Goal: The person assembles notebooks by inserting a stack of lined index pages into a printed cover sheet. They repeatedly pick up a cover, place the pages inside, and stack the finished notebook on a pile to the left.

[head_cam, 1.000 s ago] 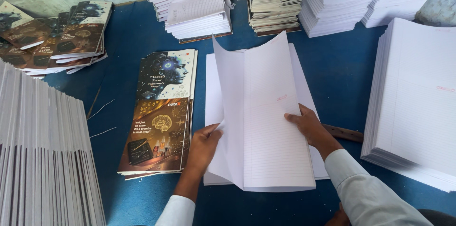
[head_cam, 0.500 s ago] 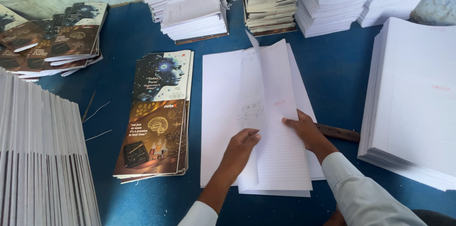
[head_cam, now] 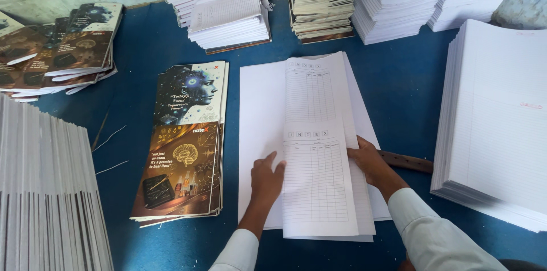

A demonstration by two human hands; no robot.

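A folded bundle of ruled sheets [head_cam: 319,151] lies mid-table on the blue table [head_cam: 410,83]. The left hand [head_cam: 266,179] presses flat on its white page, the right hand [head_cam: 367,160] pins the printed table sheet's edge — neither grips. Printed covers [head_cam: 182,140] wait alongside, none fitted yet.

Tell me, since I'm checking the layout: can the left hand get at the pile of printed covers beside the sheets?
Probably yes. The left hand lies flat on the white sheets, and the pile of printed covers sits just to its left with only bare blue table between them.
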